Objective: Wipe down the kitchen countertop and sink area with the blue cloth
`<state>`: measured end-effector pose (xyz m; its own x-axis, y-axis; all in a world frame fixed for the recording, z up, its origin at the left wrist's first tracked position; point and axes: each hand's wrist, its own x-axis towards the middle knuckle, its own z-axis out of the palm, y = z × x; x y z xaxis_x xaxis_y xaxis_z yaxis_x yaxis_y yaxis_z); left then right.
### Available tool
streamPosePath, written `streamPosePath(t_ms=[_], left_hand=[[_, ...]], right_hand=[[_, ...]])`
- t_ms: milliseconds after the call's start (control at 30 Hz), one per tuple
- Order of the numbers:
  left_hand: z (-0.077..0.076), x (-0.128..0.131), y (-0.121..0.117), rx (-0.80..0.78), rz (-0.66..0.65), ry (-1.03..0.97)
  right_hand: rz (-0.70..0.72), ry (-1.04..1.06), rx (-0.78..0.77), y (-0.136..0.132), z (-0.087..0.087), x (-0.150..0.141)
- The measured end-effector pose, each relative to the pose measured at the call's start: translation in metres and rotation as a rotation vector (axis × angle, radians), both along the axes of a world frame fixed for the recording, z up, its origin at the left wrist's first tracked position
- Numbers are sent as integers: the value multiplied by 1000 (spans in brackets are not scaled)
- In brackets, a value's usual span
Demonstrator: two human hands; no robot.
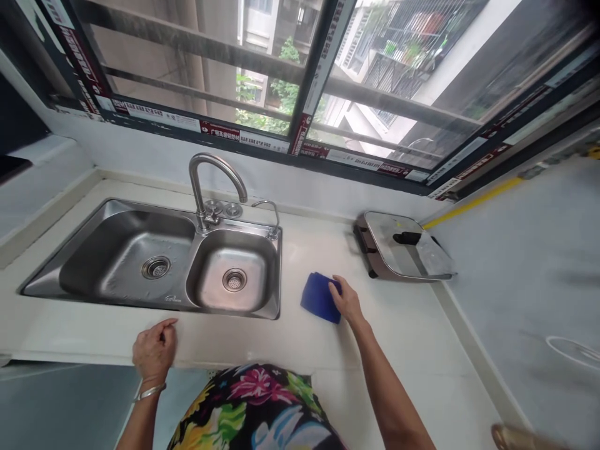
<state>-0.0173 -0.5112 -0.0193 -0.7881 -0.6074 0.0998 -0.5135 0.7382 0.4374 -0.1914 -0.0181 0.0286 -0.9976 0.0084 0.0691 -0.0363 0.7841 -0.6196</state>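
My right hand point(347, 300) presses on a blue cloth point(320, 296) that lies on the white countertop point(403, 325), just right of the sink. Its fingers are bent over the cloth's right edge. My left hand point(154, 350) rests on the counter's front edge below the sink, fingers curled loosely with the forefinger stretched out, and it holds nothing. A silver bangle sits on that wrist.
A steel double-bowl sink point(159, 259) with a curved tap point(213, 187) fills the left of the counter. A square electric pan with a glass lid point(403, 253) stands at the back right, near the wall. A window runs behind.
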Motion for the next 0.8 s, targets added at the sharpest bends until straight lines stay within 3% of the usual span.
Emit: streamPosePath(t_ms=[133, 233, 333, 467, 567, 800], left_hand=[[0, 0, -1, 18, 20, -19], [3, -1, 0, 30, 26, -35], [7, -2, 1, 13, 16, -50], [11, -6, 2, -29, 21, -68], [12, -9, 0, -46, 13, -105], [9, -13, -11, 77, 37, -161]], right_hand=[[43, 24, 434, -37, -34, 5], [92, 50, 620, -43, -57, 23], [136, 101, 650, -14, -69, 44], [-7, 111, 669, 43, -71, 46], [-32, 86, 667, 67, -66, 18], [-99, 74, 610, 86, -67, -89]])
